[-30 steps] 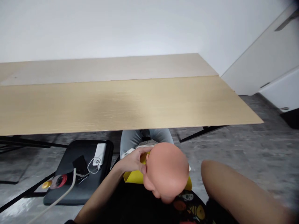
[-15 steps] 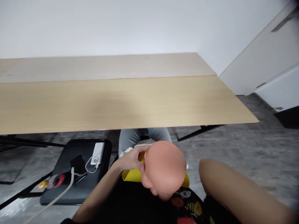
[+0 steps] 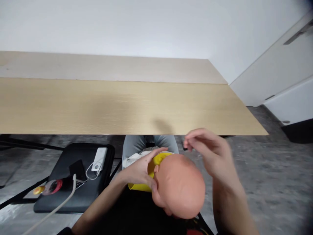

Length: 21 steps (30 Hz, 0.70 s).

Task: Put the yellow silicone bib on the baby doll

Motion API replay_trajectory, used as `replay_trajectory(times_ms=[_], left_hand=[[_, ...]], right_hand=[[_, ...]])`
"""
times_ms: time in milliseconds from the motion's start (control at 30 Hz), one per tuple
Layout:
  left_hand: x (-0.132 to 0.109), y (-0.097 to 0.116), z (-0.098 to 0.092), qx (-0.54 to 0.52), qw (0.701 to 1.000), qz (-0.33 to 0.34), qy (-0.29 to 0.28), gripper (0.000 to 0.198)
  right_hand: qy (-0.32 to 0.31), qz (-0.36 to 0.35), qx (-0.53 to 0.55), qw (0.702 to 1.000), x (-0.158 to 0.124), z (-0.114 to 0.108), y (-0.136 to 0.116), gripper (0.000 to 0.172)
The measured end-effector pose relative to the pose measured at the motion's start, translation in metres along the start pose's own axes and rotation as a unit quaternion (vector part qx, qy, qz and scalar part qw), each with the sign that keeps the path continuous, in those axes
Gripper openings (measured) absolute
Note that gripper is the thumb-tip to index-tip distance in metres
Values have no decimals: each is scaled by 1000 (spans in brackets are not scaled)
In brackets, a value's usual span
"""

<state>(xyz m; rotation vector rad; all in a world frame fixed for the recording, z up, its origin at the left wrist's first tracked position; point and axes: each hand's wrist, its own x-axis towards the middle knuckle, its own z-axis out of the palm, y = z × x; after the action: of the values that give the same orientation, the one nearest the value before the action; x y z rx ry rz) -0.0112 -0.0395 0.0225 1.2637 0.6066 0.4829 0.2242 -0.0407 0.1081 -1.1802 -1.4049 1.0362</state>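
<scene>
A bald baby doll (image 3: 181, 186) in yellow clothing (image 3: 139, 187) lies in my lap, the back of its head toward me. My left hand (image 3: 140, 169) grips it from the left, the thumb by the doll's ear and cheek and the fingers stretched over the yellow cloth. Raised to the right of the head, my right hand (image 3: 210, 148) is apart from the doll. Its fingers are curled and pressed together, slightly blurred; whether something small is in them I cannot tell. White cloth (image 3: 132, 159) lies over my jeans beyond the doll.
A light wood table (image 3: 122, 107) spans the view ahead, its front edge above my knees. On my left a black stool (image 3: 66, 199) bears a white power bank (image 3: 99, 159) with a cable, a dark flat object (image 3: 77, 169) and a bottle (image 3: 52, 187). A door stands at right.
My right hand has come up from the lower right to beside the doll's head. The doll has shifted slightly right and down, with my left hand still on it.
</scene>
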Motion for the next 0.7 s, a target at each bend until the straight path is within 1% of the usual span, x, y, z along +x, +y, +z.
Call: replay_trajectory(times_ms=[33, 67, 100, 133, 200, 233, 267, 333, 367, 467, 567, 633, 700], left_hand=[[0, 2, 2, 1, 1000, 2, 0, 117], [1, 3, 4, 1, 1000, 7, 0, 117], [1, 4, 5, -3, 1000, 15, 2, 114], [1, 4, 5, -12, 1000, 20, 5, 107], [0, 3, 4, -48, 999, 9, 16, 85], [-1, 2, 3, -76, 997, -7, 25, 75], [-2, 1, 2, -106, 994, -25, 32, 68], [-2, 1, -1, -147, 987, -53, 45, 67], [-2, 2, -2, -150, 985, -61, 54, 68], [2, 5, 0, -101, 988, -74, 91, 60], [10, 3, 5, -53, 986, -62, 145, 41], [14, 0, 9, -38, 982, -55, 178, 31], [17, -3, 11, -34, 978, -54, 196, 26]], right_hand=[[-55, 39, 18, 998, 6, 2, 11, 9], [-116, 85, 41, 989, 12, 4, 22, 11], [-165, 125, 58, 977, 17, 7, 33, 14], [-204, 158, 74, 963, 20, 9, 43, 17], [-250, 200, 110, 941, 25, 15, 57, 21], [-262, 213, 127, 933, 25, 17, 62, 23], [-271, 222, 139, 926, 25, 20, 66, 24], [-287, 232, 138, 919, 23, 24, 73, 24], [-295, 233, 128, 918, 22, 25, 77, 24], [-313, 227, 104, 916, 18, 27, 91, 22], [-321, 196, 96, 921, 16, 30, 104, 17], [-328, 181, 80, 924, 15, 34, 107, 14], [-334, 183, 57, 923, 14, 39, 104, 14]])
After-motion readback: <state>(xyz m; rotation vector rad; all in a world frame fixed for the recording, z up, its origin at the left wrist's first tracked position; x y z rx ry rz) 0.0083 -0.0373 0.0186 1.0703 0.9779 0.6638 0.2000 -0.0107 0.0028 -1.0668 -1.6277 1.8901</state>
